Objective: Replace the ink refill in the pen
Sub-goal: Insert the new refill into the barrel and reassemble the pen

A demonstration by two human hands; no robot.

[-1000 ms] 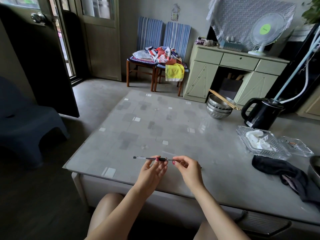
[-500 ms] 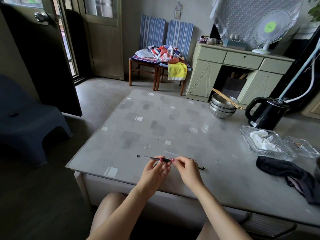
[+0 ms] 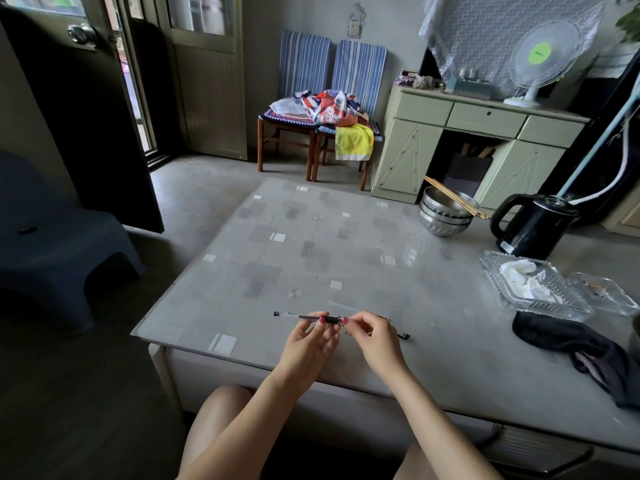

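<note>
A thin clear pen (image 3: 294, 316) with a black end cap and dark grip lies level above the near edge of the grey table (image 3: 346, 258). My left hand (image 3: 308, 344) pinches it at the grip section from below. My right hand (image 3: 375, 341) pinches the pen's right end with thumb and forefinger. Behind my right hand a second thin dark piece (image 3: 403, 336) rests on the table, mostly hidden by the hand; whether it is a refill or a pen part I cannot tell.
A black cloth (image 3: 568, 344) lies at the right edge. Beyond it sit a clear glass dish (image 3: 530, 285) with crumpled tissue, a black kettle (image 3: 533, 226) and stacked steel bowls (image 3: 445, 216) with chopsticks. A dark blue stool (image 3: 59, 244) stands to the left.
My right hand has closed in leftward onto the pen's right end, next to my left hand. The dark piece behind it has come into sight. The view has shifted slightly.
</note>
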